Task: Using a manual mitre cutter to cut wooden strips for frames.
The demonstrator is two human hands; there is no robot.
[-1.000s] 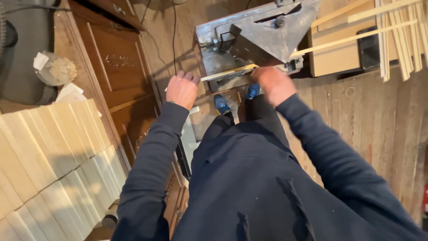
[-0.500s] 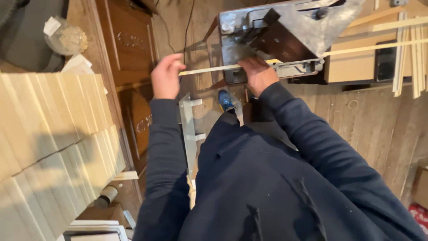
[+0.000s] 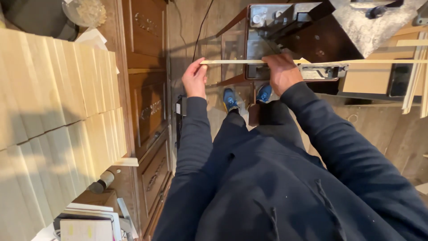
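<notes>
The person stands over a metal machine (image 3: 285,40) and holds a long thin wooden strip (image 3: 236,62) level across its front. The left hand (image 3: 195,79) pinches the left end of the strip between thumb and fingers, so its grip is closed on the wood. The right hand (image 3: 281,71) lies on the strip near the middle, palm down, the fingers curled over it, pressing it against the machine. To the right, the strip runs on past a grey metal guide (image 3: 323,71).

At the far right, more thin strips (image 3: 417,76) lean together beside a cardboard box (image 3: 365,80); what is inside the box cannot be seen. On the left, stacks of pale wooden boards (image 3: 53,116) fill a surface next to a dark wooden cabinet (image 3: 147,102). At the upper left stands a clear bowl (image 3: 87,11) holding something pale and crumpled. Blue shoes (image 3: 247,96) show on the floor below the strip.
</notes>
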